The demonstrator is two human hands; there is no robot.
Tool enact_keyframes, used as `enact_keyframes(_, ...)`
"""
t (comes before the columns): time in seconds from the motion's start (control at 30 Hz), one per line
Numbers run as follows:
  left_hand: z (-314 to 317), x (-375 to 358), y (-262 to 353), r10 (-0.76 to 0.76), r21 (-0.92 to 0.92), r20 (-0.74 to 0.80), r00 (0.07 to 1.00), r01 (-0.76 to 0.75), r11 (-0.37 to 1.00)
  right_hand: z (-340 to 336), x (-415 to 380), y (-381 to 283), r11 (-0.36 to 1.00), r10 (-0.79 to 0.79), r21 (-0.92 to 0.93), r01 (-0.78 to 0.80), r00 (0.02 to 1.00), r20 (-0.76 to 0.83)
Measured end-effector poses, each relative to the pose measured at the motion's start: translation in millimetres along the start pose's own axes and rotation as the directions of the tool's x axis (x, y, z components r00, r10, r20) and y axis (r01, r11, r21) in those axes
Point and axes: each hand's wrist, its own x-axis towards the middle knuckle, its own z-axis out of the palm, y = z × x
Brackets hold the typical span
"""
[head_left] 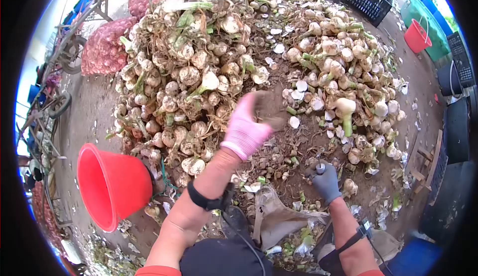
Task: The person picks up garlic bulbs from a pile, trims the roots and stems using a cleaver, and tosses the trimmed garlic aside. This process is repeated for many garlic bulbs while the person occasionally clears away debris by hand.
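My left hand (249, 126), in a pink and white glove, reaches over the dirt between two heaps. Its thumb and fingers are spread apart; the fingertips are smeared by motion, and nothing shows between them. Left of it rises a tall heap of bulbs with roots and stalks (189, 74). Lower right, my right hand (324, 179), in a grey glove, is closed around a small tool with a round metal end (320, 167). A second heap of bulbs (343, 67) lies beyond it, with a pale bulb on a green stem (345, 111) on its near side.
A red bucket (112, 186) lies tilted at the left. Pink net sacks (107, 47) stand behind the tall heap. Black crates (366, 0) are at the back, with a red pail (417, 36) at the right. A wooden stool (423, 164) and dark tubs (455, 131) line the right side.
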Motion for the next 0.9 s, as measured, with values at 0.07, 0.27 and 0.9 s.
enact_keyframes(0.07, -20.7, 7.6, -47.9, -0.017, 0.695, -0.217, 0.976, 0.167, 0.699, -0.3, -1.6, -8.1, 1.0, -0.014, 0.017, 0.013, 0.999, 0.028)
enact_keyframes(0.27, -29.1, 9.8, -116.4, 0.004, 0.862, -0.327, 0.945, 0.297, 0.41, 12.2, -7.5, -19.2, 1.0, 0.0, 0.015, -0.001, 0.996, 0.088)
enact_keyframes(0.9, -19.2, -84.0, -19.7, -0.187, -0.915, 0.374, 0.908, 0.394, 0.082, 6.3, -26.5, -70.1, 0.969, -0.169, 0.188, 0.158, 0.985, 0.046)
